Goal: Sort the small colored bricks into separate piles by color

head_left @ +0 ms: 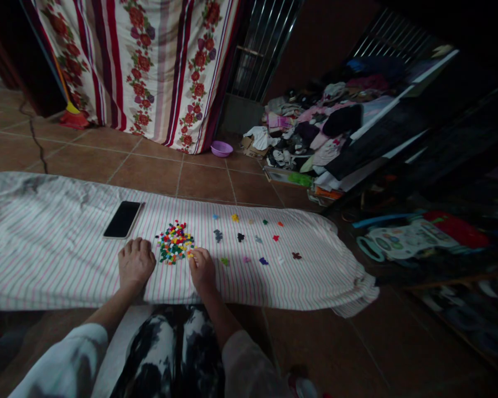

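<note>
A heap of tiny multicoloured pieces (175, 241), like beads or small plastic bits, lies on a striped cloth (78, 254). My right hand (202, 270) is at the heap's right edge, thumb and fingertips pinched together on a small yellow-orange piece. My left hand (136, 263) rests palm down on the cloth left of the heap, fingers side by side and slightly bent, with nothing seen in it. To the right, small single-colour groups lie in rows, among them a yellow group (235, 218), a black group (240, 237), a lime-green group (224, 261) and a dark blue group (263, 261).
A phone (123, 219) with a dark screen lies beyond my left hand. Past the cloth-covered surface are a tiled floor, a purple basin (221, 148), a broom (73, 117) and a floral curtain (157, 66). Piled clothes (315, 127) and a toy panel (410, 237) are on the right.
</note>
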Demonstrator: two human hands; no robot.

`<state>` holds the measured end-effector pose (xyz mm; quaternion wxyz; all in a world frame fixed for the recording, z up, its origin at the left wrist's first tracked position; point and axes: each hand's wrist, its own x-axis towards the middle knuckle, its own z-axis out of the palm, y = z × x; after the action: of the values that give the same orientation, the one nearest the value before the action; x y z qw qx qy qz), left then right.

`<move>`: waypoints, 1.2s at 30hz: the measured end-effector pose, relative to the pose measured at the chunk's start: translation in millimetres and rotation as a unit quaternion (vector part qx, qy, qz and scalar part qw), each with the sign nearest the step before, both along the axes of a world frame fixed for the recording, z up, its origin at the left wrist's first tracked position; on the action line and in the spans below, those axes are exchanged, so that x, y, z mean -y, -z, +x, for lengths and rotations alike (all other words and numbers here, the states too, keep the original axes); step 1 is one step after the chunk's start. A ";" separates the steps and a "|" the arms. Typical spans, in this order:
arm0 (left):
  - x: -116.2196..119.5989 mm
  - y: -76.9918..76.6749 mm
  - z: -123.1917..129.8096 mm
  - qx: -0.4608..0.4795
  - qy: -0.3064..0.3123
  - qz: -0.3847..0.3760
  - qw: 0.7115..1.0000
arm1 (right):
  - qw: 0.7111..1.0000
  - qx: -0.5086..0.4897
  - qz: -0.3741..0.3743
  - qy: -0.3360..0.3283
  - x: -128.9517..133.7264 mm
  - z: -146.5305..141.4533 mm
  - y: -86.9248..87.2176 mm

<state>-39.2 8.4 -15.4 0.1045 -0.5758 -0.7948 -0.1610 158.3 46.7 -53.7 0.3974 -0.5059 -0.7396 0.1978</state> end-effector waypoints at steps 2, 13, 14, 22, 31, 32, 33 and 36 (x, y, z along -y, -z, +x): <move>0.7 1.8 -1.6 0.009 -0.001 0.005 1.000 | 1.000 0.000 0.011 0.003 0.1 -0.8 1.1; 25.7 19.0 14.3 0.017 -0.011 -0.025 0.999 | 0.999 -0.019 0.031 -0.004 -0.8 1.1 1.2; 30.4 20.4 17.5 0.015 -0.011 -0.038 0.999 | 0.999 -0.016 0.028 0.001 -0.6 1.5 0.8; 57.1 28.8 22.6 -0.011 0.056 -0.100 0.993 | 0.999 0.004 -0.014 0.044 11.1 11.5 1.8; 73.2 23.6 35.5 0.013 0.067 -0.152 0.986 | 0.995 -0.055 -0.073 0.038 15.5 19.8 -7.4; 73.2 23.6 37.1 0.014 0.063 -0.145 0.987 | 0.994 -0.067 -0.076 0.038 14.5 20.2 -8.0; 72.5 23.6 39.2 0.015 0.052 -0.137 0.989 | 0.993 -0.078 -0.077 0.037 13.8 20.8 -8.2; 64.8 23.2 47.8 0.010 0.031 -0.112 0.993 | 0.991 -0.103 -0.082 0.033 13.9 23.7 -6.4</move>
<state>8.6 -56.3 -38.6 0.0261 -0.6063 -0.7908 -0.0798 182.0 32.8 -47.2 0.4347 -0.5382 -0.6589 0.2953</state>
